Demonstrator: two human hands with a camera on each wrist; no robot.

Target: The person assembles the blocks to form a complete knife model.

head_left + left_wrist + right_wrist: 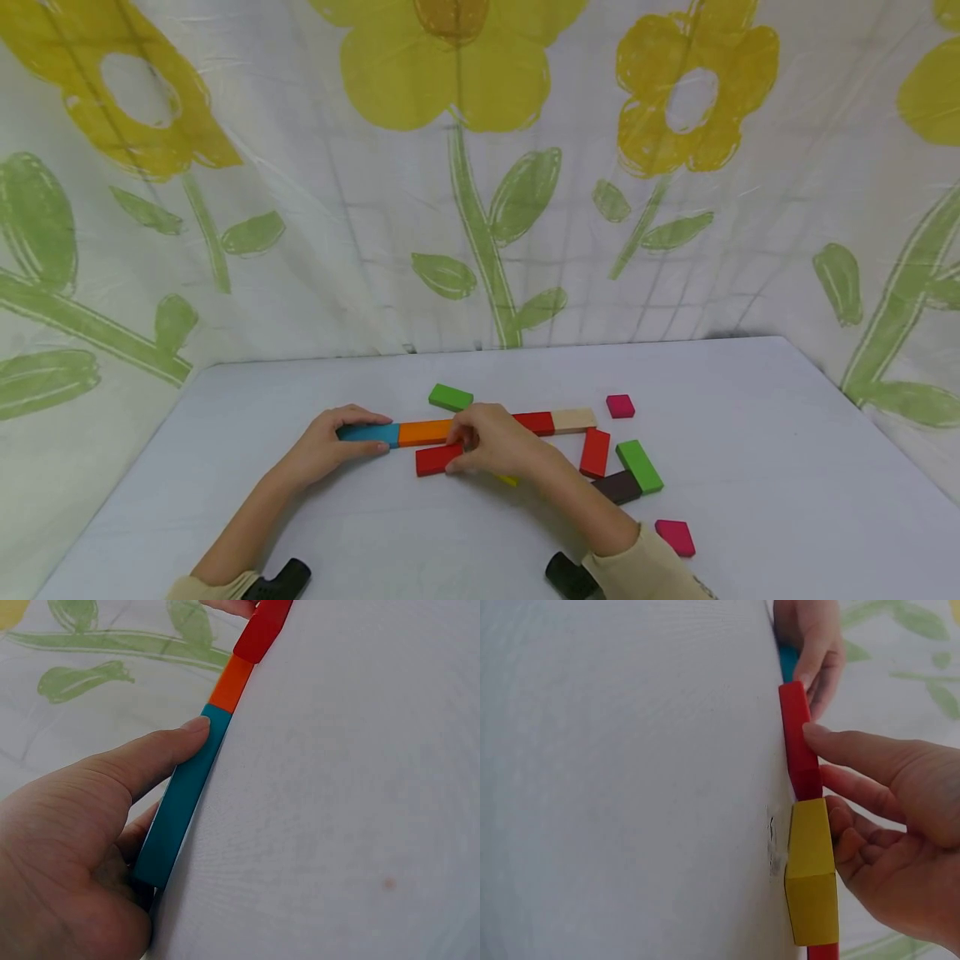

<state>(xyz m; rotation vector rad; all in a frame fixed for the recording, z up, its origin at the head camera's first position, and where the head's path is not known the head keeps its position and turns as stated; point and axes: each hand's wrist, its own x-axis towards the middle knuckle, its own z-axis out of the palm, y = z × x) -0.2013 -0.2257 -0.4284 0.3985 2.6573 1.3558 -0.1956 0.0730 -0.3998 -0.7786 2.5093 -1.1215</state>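
Observation:
My left hand (330,442) holds the blue block (375,433) at the left end of a row, thumb along its near side in the left wrist view. An orange block (423,432) butts against the blue one. In front of the row, my right hand (498,442) pinches a red block (435,460) between thumb and fingers. Part of the row is hidden behind that hand; beyond it come another red block (534,423) and a beige block (573,420). A yellow block (812,870) lies close by the right fingers, mostly covered in the head view.
Behind the row lies a green block (451,397). At the right are a small pink block (620,407), a red block (595,452), a second green block (640,467) and a dark brown block (618,487). Nearer sits another pink piece (676,537). A flowered curtain (360,283) hangs behind the white table (337,542).

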